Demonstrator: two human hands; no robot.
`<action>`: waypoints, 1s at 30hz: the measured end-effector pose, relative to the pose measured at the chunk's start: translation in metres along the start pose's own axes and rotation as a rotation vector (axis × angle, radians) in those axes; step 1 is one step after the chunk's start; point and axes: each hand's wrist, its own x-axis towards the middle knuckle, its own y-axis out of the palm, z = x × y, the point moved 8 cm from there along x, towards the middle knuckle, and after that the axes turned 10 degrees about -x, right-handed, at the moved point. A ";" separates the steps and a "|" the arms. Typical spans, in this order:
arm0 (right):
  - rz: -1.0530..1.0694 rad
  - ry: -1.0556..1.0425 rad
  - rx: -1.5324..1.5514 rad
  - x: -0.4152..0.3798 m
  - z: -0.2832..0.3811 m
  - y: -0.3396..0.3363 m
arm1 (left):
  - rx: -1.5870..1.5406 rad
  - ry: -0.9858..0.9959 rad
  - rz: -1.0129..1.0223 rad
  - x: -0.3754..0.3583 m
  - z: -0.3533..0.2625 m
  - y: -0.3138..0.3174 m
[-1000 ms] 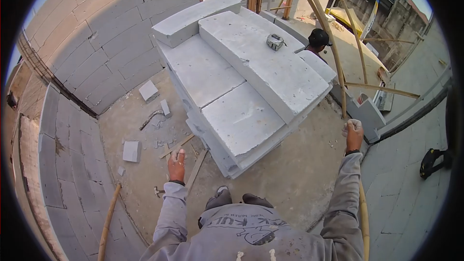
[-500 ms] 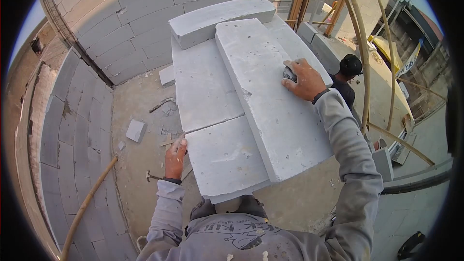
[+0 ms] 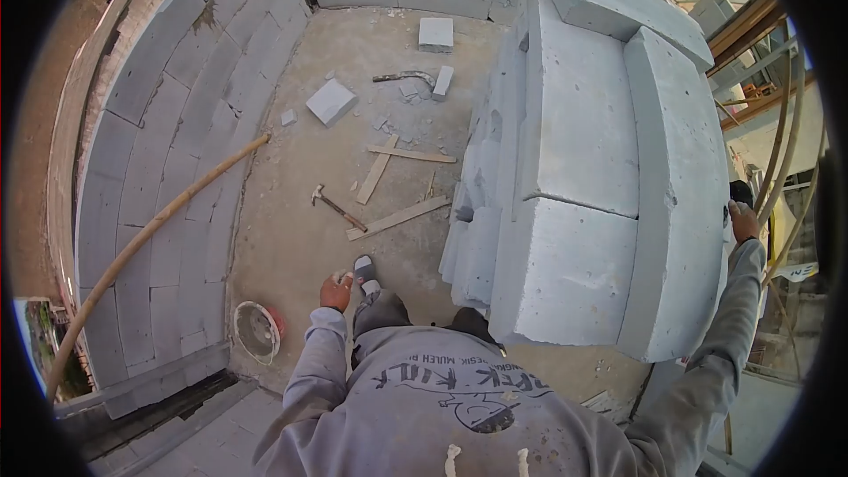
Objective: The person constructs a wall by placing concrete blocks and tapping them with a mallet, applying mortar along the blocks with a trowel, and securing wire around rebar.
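A stack of large grey concrete blocks (image 3: 574, 274) stands in front of me, with one long block (image 3: 676, 177) lying across its top on the right. My right hand (image 3: 743, 222) is at the far right edge of that long block, fingers curled; whether it holds anything is hidden. My left hand (image 3: 336, 291) hangs low beside my knee over the concrete floor, closed around a small pale object that I cannot identify. My shoe (image 3: 365, 270) shows just right of it.
On the floor (image 3: 291, 238) lie a hammer (image 3: 332, 206), wooden strips (image 3: 397, 217), block offcuts (image 3: 331, 102) and a curved metal tool (image 3: 402, 78). A curved block wall (image 3: 168, 141) runs left, with a bamboo pole (image 3: 150, 234) over it. A round white fan (image 3: 258, 332) sits near my feet. Another person's dark cap (image 3: 740, 192) shows behind the stack.
My view has swung left and down. My right hand left the tape measure's spot on the top block and now sits at the block's right edge. My left hand dropped from the stack.
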 end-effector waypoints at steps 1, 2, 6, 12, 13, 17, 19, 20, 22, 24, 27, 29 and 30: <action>-0.008 0.039 -0.046 -0.005 -0.003 -0.016 | -0.002 -0.105 0.044 0.010 0.033 -0.010; -0.017 0.077 -0.092 -0.011 -0.001 -0.033 | 0.174 -0.084 0.080 0.025 0.064 -0.023; -0.089 0.095 0.163 -0.016 0.066 -0.088 | 0.080 -0.375 0.201 0.084 0.161 -0.087; -0.309 0.060 0.204 -0.044 0.278 -0.176 | -0.074 -0.270 -0.053 0.207 0.093 -0.231; -0.303 0.035 0.223 -0.046 0.318 -0.188 | -0.223 -0.273 -0.142 0.215 0.060 -0.245; -0.256 -0.160 0.265 -0.047 0.451 -0.226 | -0.438 -0.262 -0.200 0.304 0.068 -0.248; -0.114 -0.292 0.389 -0.028 0.515 -0.227 | -0.232 -0.321 -0.050 0.316 0.034 -0.213; -0.088 -0.317 0.398 -0.009 0.543 -0.225 | -0.133 -0.318 0.005 0.316 0.006 -0.190; 0.064 -0.430 0.433 0.035 0.605 -0.206 | 0.016 -0.092 0.155 0.354 0.009 -0.131; 0.131 -0.459 0.572 0.089 0.685 -0.177 | 0.128 -0.043 0.269 0.379 -0.005 -0.072; 0.208 -0.469 0.692 0.185 0.805 -0.064 | 0.255 -0.153 0.375 0.400 -0.108 -0.023; 0.404 -0.517 0.748 0.239 0.884 0.054 | 0.061 -0.252 0.340 0.443 -0.139 -0.007; 0.523 -0.482 0.624 0.262 0.914 0.142 | 0.092 -0.276 0.300 0.470 -0.143 -0.007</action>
